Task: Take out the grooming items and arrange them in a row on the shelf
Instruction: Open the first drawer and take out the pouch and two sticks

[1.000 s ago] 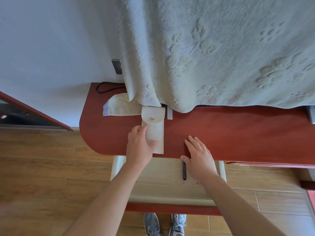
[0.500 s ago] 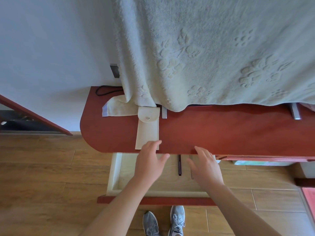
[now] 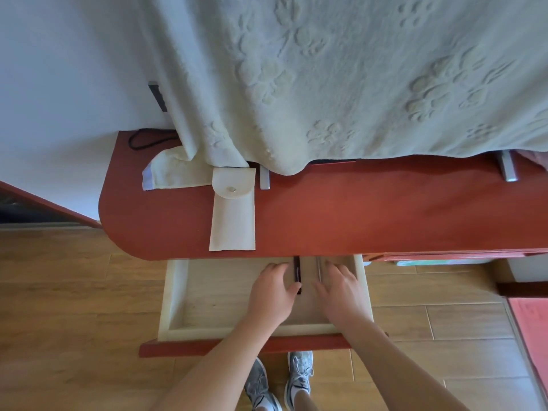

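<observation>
Left hand curled at dark stick, grip unclear; right hand spread. A fumble could roll the stick far under the shelf.

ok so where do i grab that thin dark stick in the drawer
Pinch the dark stick across its long sides on the near, exposed half, coming straight down from above. It lies flat on the drawer floor, with its far end under the shelf edge.

Pale green paw-print blanket above my red-brown tabletop; cream pouch on it; pale wooden drawer beneath.
</observation>
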{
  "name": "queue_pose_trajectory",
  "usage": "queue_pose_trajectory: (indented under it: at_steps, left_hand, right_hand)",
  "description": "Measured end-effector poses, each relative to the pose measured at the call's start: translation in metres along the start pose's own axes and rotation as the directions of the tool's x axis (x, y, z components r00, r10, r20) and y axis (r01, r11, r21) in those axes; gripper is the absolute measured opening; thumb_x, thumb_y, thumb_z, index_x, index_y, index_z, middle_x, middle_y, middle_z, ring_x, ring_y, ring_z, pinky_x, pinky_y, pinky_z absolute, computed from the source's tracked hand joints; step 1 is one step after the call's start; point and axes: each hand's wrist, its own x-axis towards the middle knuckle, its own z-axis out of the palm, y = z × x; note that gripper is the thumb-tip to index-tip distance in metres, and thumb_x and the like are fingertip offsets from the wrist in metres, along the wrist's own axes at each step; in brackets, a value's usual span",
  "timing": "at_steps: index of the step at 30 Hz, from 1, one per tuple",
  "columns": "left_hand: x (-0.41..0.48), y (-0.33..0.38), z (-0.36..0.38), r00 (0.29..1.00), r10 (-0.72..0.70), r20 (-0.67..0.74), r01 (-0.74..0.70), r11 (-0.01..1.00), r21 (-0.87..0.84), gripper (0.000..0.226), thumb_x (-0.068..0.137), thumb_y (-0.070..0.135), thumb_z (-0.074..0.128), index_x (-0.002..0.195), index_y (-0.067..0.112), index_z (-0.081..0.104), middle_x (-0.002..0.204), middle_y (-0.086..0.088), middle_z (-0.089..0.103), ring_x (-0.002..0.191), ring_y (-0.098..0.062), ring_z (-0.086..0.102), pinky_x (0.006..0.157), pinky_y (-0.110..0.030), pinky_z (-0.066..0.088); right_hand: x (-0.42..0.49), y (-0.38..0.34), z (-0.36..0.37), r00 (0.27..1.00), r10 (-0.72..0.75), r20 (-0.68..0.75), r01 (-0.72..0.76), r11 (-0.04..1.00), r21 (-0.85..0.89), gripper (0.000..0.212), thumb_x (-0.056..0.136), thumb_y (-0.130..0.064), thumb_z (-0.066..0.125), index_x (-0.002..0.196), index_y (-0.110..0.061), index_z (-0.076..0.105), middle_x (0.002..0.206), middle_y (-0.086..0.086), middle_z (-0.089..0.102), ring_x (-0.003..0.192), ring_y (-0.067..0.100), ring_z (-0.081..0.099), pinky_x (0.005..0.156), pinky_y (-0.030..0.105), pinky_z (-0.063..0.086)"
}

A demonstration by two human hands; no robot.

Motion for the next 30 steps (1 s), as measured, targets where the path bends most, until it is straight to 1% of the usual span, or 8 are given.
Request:
queue_pose_trajectory:
  at_steps: [3, 8, 14, 18, 22, 26, 28, 30]
  left_hand:
    - [0.016, 0.001, 0.015, 1.0, 0.019, -0.014, -0.018, 1.0, 0.007, 0.038, 0.088, 0.032, 0.071, 0.122, 0.018, 0.062, 0.109, 0.001, 0.066, 0.1, -0.02, 0.063, 0.082, -0.025, 0.048]
    - [0.033, 0.0, 0.039, 0.999, 0.017, -0.031, -0.016, 0.999, 0.04, 0.054, 0.083, 0.03, 0.074, 0.131, 0.016, 0.054, 0.113, -0.005, 0.066, 0.098, -0.027, 0.064, 0.078, -0.033, 0.052]
    - [0.041, -0.008, 0.054, 0.998, 0.002, -0.064, -0.001, 1.0, 0.018, 0.059, 0.08, 0.015, 0.073, 0.135, 0.014, 0.051, 0.115, -0.009, 0.066, 0.102, -0.031, 0.063, 0.084, -0.034, 0.051]
    - [0.042, -0.01, 0.055, 0.996, 0.003, -0.084, -0.001, 1.0, 0.02, 0.053, 0.08, 0.012, 0.069, 0.131, 0.016, 0.055, 0.106, -0.008, 0.069, 0.098, -0.031, 0.064, 0.082, -0.036, 0.051]
    - [0.041, -0.009, 0.05, 0.993, 0.007, -0.12, -0.005, 1.0, 0.018, 0.042, 0.08, 0.011, 0.067, 0.121, 0.016, 0.061, 0.099, -0.006, 0.07, 0.091, -0.029, 0.064, 0.076, -0.034, 0.051]
    - [0.034, -0.009, 0.042, 0.988, -0.001, -0.154, 0.008, 0.999, 0.046, 0.035, 0.076, 0.007, 0.065, 0.11, 0.015, 0.066, 0.093, -0.004, 0.069, 0.085, -0.027, 0.064, 0.07, -0.032, 0.05]
    - [0.027, -0.008, 0.035, 0.987, -0.02, -0.159, 0.03, 0.998, 0.062, 0.035, 0.075, 0.006, 0.064, 0.108, 0.018, 0.068, 0.088, -0.004, 0.068, 0.081, -0.026, 0.064, 0.068, -0.033, 0.052]
    - [0.017, -0.008, 0.028, 0.986, -0.047, -0.158, 0.056, 0.997, 0.058, 0.033, 0.076, 0.005, 0.063, 0.104, 0.02, 0.07, 0.081, -0.003, 0.063, 0.075, -0.026, 0.062, 0.063, -0.032, 0.049]
  right_hand:
    - [0.014, 0.006, 0.011, 0.999, 0.028, 0.039, -0.028, 1.0, -0.003, 0.034, 0.093, -0.032, 0.056, 0.123, -0.016, 0.054, 0.112, 0.005, 0.058, 0.103, 0.026, 0.056, 0.081, 0.033, 0.046]
    - [0.031, 0.016, 0.026, 0.995, 0.068, 0.069, -0.068, 0.998, 0.009, 0.034, 0.093, -0.029, 0.053, 0.125, -0.018, 0.054, 0.111, 0.007, 0.06, 0.097, 0.028, 0.059, 0.077, 0.034, 0.047]
    - [0.041, 0.02, 0.038, 0.995, 0.056, 0.079, -0.06, 0.997, 0.04, 0.048, 0.09, -0.011, 0.054, 0.138, -0.013, 0.048, 0.132, 0.011, 0.052, 0.107, 0.031, 0.058, 0.087, 0.034, 0.047]
    - [0.044, 0.023, 0.04, 0.995, 0.056, 0.082, -0.059, 0.998, 0.033, 0.057, 0.086, 0.001, 0.046, 0.141, -0.014, 0.045, 0.138, 0.011, 0.047, 0.106, 0.033, 0.057, 0.084, 0.035, 0.047]
    - [0.045, 0.021, 0.037, 0.997, 0.043, 0.064, -0.047, 0.997, 0.054, 0.058, 0.084, 0.002, 0.043, 0.138, -0.017, 0.048, 0.134, 0.011, 0.051, 0.099, 0.032, 0.059, 0.078, 0.036, 0.051]
    - [0.04, 0.016, 0.031, 0.999, 0.013, 0.043, -0.015, 0.998, 0.053, 0.059, 0.083, 0.0, 0.045, 0.138, -0.02, 0.049, 0.126, 0.011, 0.056, 0.098, 0.032, 0.06, 0.078, 0.036, 0.051]
    - [0.034, 0.013, 0.027, 1.0, -0.011, 0.027, 0.01, 0.999, 0.041, 0.057, 0.082, -0.002, 0.047, 0.135, -0.021, 0.052, 0.118, 0.012, 0.059, 0.095, 0.034, 0.06, 0.077, 0.037, 0.051]
    - [0.026, 0.009, 0.023, 1.0, -0.009, 0.008, 0.009, 1.0, 0.02, 0.046, 0.081, -0.003, 0.047, 0.123, -0.017, 0.06, 0.105, 0.011, 0.06, 0.091, 0.033, 0.059, 0.072, 0.036, 0.047]
